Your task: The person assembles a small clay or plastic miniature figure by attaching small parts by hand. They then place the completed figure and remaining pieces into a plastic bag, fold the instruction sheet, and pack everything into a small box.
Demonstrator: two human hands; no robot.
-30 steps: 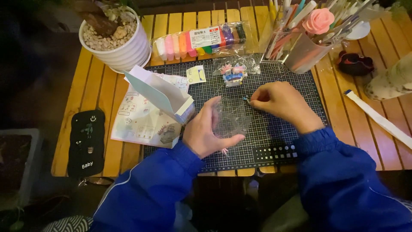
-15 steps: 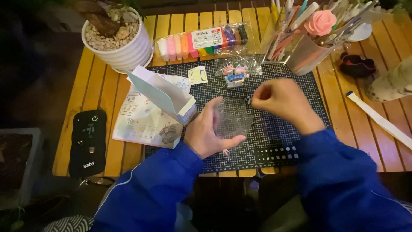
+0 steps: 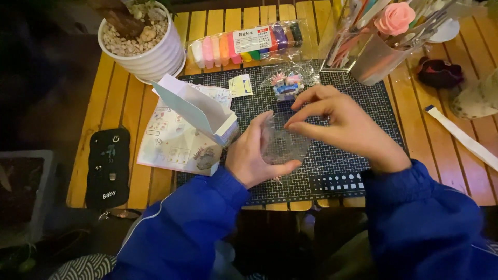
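My left hand [image 3: 251, 155] grips a small clear plastic bag [image 3: 284, 145] of little pieces, held just above the dark gridded cutting mat [image 3: 358, 98]. My right hand [image 3: 342, 124] pinches the bag's upper right edge between thumb and fingers. Both arms wear blue sleeves. A second small clear bag with pink and blue pieces [image 3: 286, 85] lies on the mat just beyond my hands. An open pale blue cardboard box [image 3: 194, 106] rests on a printed instruction sheet [image 3: 174, 140] to the left of my left hand.
A white plant pot with pebbles [image 3: 140, 44] stands at the back left of the wooden slat table [image 3: 135, 103]. A pack of coloured clay sticks [image 3: 244, 44] lies behind the mat. A clear tool holder with a pink rose [image 3: 386, 36] stands back right. A black case [image 3: 108, 168] lies at the left edge.
My right hand has lifted off the mat and moved left onto the bag's top edge, fingers now pinching it. My left hand keeps its hold on the bag.
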